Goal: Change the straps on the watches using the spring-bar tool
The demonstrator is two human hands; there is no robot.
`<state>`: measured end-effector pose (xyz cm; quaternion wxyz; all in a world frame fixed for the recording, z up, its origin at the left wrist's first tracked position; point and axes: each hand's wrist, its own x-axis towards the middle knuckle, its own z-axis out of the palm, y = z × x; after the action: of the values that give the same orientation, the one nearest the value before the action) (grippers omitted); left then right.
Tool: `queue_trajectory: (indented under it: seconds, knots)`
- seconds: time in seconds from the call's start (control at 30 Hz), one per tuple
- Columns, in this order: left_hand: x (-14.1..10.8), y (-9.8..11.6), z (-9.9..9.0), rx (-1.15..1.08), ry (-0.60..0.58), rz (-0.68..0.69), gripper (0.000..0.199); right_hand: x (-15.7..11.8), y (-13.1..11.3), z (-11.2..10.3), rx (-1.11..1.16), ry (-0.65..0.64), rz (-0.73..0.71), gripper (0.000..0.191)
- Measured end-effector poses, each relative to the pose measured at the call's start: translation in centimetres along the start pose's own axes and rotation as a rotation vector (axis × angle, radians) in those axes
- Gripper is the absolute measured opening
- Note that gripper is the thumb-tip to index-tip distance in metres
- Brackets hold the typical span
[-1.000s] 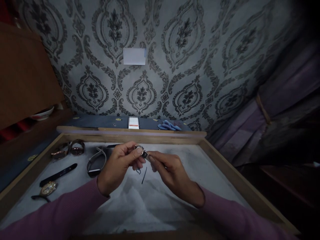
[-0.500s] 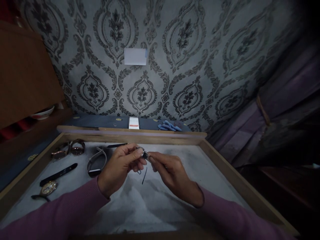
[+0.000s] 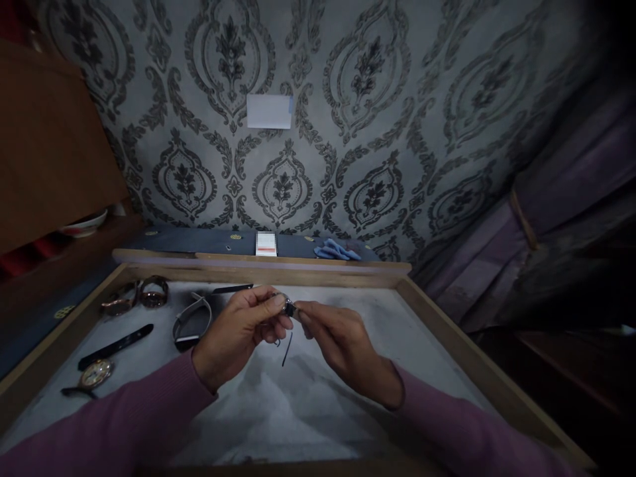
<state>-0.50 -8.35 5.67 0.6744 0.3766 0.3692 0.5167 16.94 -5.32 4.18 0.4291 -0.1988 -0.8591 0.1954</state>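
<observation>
My left hand (image 3: 247,321) is closed around a small wristwatch (image 3: 287,305), its thumb lying over the round, shiny case. From the right, my right hand (image 3: 332,338) pinches at the watch's edge, thumb and forefinger together. What sits in that pinch is too small and covered to name. A dark thin strip (image 3: 287,349) shows below the hands, and a small dark loop (image 3: 277,342) is beside it. Left of my left hand lies a watch with a pale strap (image 3: 196,311). A dark flat piece (image 3: 233,289) lies just behind that hand.
A wooden-rimmed tray (image 3: 447,344) with a whitish bottom surrounds the work. At its left are two brown watches (image 3: 154,293) and a gold-cased watch (image 3: 97,373) with a black strap. Behind the rim sit a phone (image 3: 266,244) and a blue cloth (image 3: 336,250).
Both hands hold nearly the same pose at the watch. The fingertips of my right hand have shifted very slightly against its edge. The other things have stayed put.
</observation>
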Motion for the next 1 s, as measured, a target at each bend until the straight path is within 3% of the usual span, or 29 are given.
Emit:
queue_trajectory:
  seconds: [0.23, 0.57, 0.9, 1.0]
  knots:
    - [0.06, 0.13, 0.06, 0.014, -0.016, 0.019, 0.029, 0.01, 0.02, -0.13, 0.001, -0.02, 0.011, 0.023]
    - [0.13, 0.07, -0.27, 0.205, -0.048, 0.141, 0.028, 0.01, -0.03, -0.24, -0.024, -0.041, 0.005, 0.022]
    - [0.12, -0.1, -0.39, 0.237, -0.04, 0.176, 0.026, 0.14, -0.05, -0.18, 0.153, -0.108, 0.187, 0.026]
    - [0.06, -0.04, -0.44, 0.273, -0.045, 0.194, 0.026, 0.29, 0.0, -0.17, 0.186, -0.108, 0.173, 0.024]
